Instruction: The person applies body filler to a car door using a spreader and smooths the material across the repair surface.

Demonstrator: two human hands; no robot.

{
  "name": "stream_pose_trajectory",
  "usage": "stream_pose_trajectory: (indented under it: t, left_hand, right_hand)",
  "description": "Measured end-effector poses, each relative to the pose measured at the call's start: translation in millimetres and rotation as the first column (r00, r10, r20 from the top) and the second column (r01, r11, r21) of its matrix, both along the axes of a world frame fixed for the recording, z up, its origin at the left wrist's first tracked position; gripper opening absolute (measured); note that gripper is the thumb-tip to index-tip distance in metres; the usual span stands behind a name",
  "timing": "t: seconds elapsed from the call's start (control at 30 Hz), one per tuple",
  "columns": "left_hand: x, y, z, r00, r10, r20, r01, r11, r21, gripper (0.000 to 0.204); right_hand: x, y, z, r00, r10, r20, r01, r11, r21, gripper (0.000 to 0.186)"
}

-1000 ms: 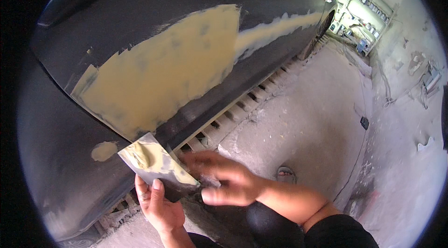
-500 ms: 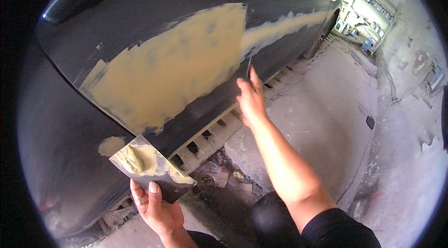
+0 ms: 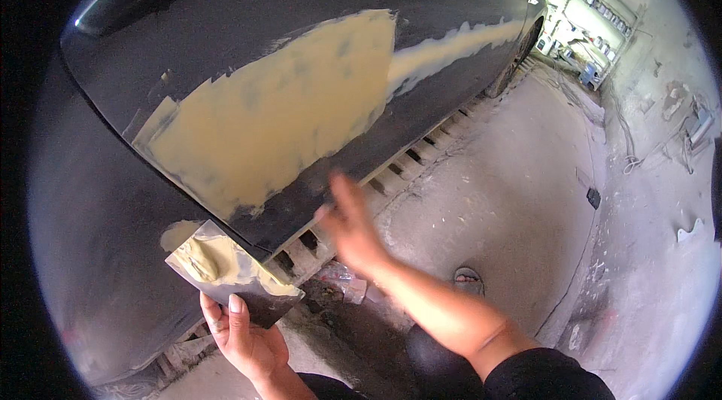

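My left hand [image 3: 252,340] is closed on a flat rectangular mixing plate [image 3: 267,311], gripping its lower edge between thumb and fingers. A mound of pale yellow body filler [image 3: 198,260] sits on the plate, with more smeared across its surface. My right hand [image 3: 350,227] is smeared by motion in front of the door's lower edge, to the right of the plate. Whatever its fingers hold cannot be made out. On the dark car door [image 3: 451,91] lies a broad yellow filler patch [image 3: 271,110]. A lighter, narrow strip [image 3: 459,45] runs from it toward the wheel.
Below the door runs a slotted sill [image 3: 395,167]. The pale concrete floor [image 3: 489,189] extends right to a scuffed wall [image 3: 669,159]. Shelves with cans [image 3: 602,9] stand at the far right. A small dark object [image 3: 593,198] lies near the wall, and my foot [image 3: 468,278] shows below.
My right hand has swung down and left from beside the patch's right edge, where it held a thin blade. The left hand and plate have shifted slightly left.
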State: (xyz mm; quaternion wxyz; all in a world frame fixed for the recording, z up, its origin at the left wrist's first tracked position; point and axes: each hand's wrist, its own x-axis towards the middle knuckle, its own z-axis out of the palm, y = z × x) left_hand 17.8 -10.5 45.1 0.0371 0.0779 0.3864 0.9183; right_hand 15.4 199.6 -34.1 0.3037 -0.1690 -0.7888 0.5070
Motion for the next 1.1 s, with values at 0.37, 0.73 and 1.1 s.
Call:
stream_pose_trajectory:
  t: [0.37,0.73,1.1]
  left_hand:
    - [-1,10,-11,0.998,-0.063,0.005,0.063,0.997,-0.040,0.050]
    - [15,38,8,0.971,-0.205,0.120,0.196,0.977,0.081,0.050]
    - [25,64,11,0.944,-0.312,0.106,0.297,0.945,0.141,0.048]
  right_hand:
    - [-19,-8,6,0.997,-0.041,-0.064,0.031,0.987,-0.155,0.063]
    - [113,16,59,0.829,0.556,0.059,-0.542,0.775,0.325,0.050]
    - [168,102,103,0.936,0.224,-0.273,-0.350,0.691,-0.632,0.053]
